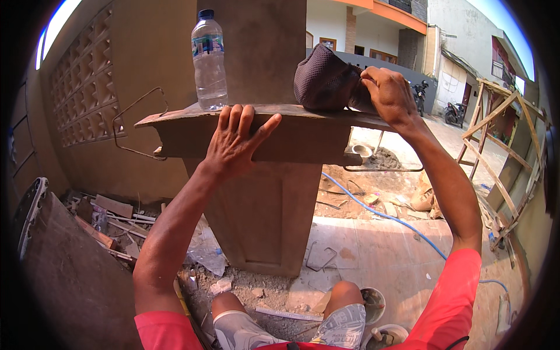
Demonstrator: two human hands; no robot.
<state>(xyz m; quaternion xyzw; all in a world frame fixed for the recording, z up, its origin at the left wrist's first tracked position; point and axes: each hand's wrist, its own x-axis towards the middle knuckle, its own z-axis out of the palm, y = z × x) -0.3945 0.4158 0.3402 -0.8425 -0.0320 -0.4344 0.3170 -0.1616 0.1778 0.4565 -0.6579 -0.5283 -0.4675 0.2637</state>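
My left hand (233,140) lies on the front edge of a grey cement ledge (280,139), its fingertips over the top and its thumb spread apart. A clear water bottle (209,64) with a blue lid stands upright on the ledge, just beyond those fingers. Toward the ledge's right end rests a dark mesh cap (322,79). My right hand (388,96) is closed in a pinch on the cap's right side; the fingertips are partly hidden.
Bent metal rods (119,125) stick out by both ledge ends. A column (251,216) stands beneath it. Debris (116,219) lies at left, with a board (70,256) nearer. A blue hose (402,221) crosses the ground; buckets (373,304) stand by my knee. Wooden scaffolding (490,134) is at right.
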